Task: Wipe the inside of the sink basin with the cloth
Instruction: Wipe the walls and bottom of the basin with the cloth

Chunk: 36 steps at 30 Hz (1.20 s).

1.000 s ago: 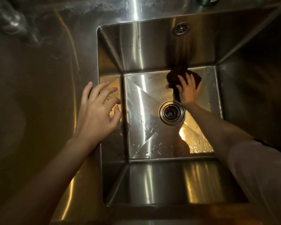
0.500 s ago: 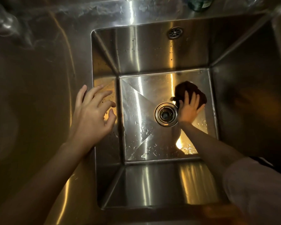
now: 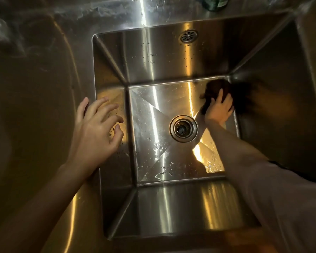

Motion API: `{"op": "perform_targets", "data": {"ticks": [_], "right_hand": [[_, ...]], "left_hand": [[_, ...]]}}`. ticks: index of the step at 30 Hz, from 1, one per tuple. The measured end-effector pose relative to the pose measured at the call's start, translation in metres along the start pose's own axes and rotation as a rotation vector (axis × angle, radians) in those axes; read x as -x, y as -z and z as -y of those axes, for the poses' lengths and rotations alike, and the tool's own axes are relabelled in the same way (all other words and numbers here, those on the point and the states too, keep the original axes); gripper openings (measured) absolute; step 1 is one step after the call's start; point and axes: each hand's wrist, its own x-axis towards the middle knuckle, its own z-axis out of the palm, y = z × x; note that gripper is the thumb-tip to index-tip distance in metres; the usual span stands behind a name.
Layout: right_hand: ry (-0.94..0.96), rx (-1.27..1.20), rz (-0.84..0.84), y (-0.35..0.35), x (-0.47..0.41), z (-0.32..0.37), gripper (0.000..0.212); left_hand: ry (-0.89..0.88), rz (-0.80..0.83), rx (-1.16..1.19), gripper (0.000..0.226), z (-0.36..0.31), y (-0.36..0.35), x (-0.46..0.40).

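The right hand's fingers [image 3: 220,96] lie spread and fairly straight on top of a dark cloth [image 3: 214,88], pressing it flat onto the floor of the sink basin [image 3: 153,125] rather than curling round it. The right hand [image 3: 218,110] sits in the far right corner of the basin floor, where the floor meets the back and right walls; the cloth shows beyond and to the left of the fingertips, its edges blurred. The forearm runs down from the near right, with a pale sleeve [image 3: 281,198] covering the upper part.

The left hand [image 3: 97,132] holds nothing. Its fingers [image 3: 106,110] are loosely spread and slightly bent over the left rim of the basin, the thumb alongside; whether the palm touches the rim I cannot tell.

Between the two hands, the round drain [image 3: 183,128] sits near the middle of the basin floor, just left of the right wrist. Water droplets [image 3: 161,148] speckle the floor near the drain and toward the near edge. A round overflow grate [image 3: 189,35] is set high in the back wall. The stainless steel bench [image 3: 44,106] surrounds the basin, and a dark green bottle [image 3: 214,3] stands on it behind the basin, cut off by the top edge.
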Motion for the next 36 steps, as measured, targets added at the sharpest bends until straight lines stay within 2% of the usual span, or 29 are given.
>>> {"op": "perform_targets", "data": {"ticks": [2,4,7,14,17,19,25,27,30,34,36], "right_hand": [[-0.113,-0.037,-0.019,-0.006,0.033,0.001,0.051],[-0.124,-0.016,-0.005,-0.013,0.058,0.002,0.052],[-0.063,0.019,0.013,-0.015,0.055,0.006,0.052],[0.143,-0.018,0.09,0.011,-0.039,0.009,0.052],[0.161,-0.012,0.062,0.006,-0.031,0.017,0.05],[0.246,0.016,0.071,-0.003,-0.014,0.024,0.049],[0.694,0.059,0.194,-0.031,0.043,0.044,0.046],[0.761,0.076,0.199,-0.034,0.049,0.037,0.046],[0.68,0.07,0.17,-0.03,0.034,0.018,0.048],[0.378,0.056,0.059,-0.014,0.001,-0.002,0.049],[0.285,0.029,0.03,-0.01,-0.009,-0.001,0.049]], "left_hand": [[0.001,0.003,0.0,0.031,-0.001,0.0,0.0],[0.002,0.002,0.004,0.031,-0.001,0.001,0.0],[0.002,-0.002,0.008,0.033,-0.002,0.001,0.0],[0.002,-0.009,0.0,0.031,0.0,0.0,0.0],[0.002,-0.009,0.01,0.033,-0.001,0.0,0.0],[0.004,-0.008,0.013,0.034,-0.002,0.0,0.0],[0.013,-0.003,0.017,0.035,-0.003,0.002,0.0],[0.014,-0.001,0.009,0.034,-0.004,0.002,0.0],[0.01,-0.009,0.008,0.034,-0.004,0.002,0.0],[0.009,-0.025,0.012,0.034,-0.002,0.0,0.0],[0.011,-0.03,0.015,0.033,-0.002,-0.001,-0.001]]}}
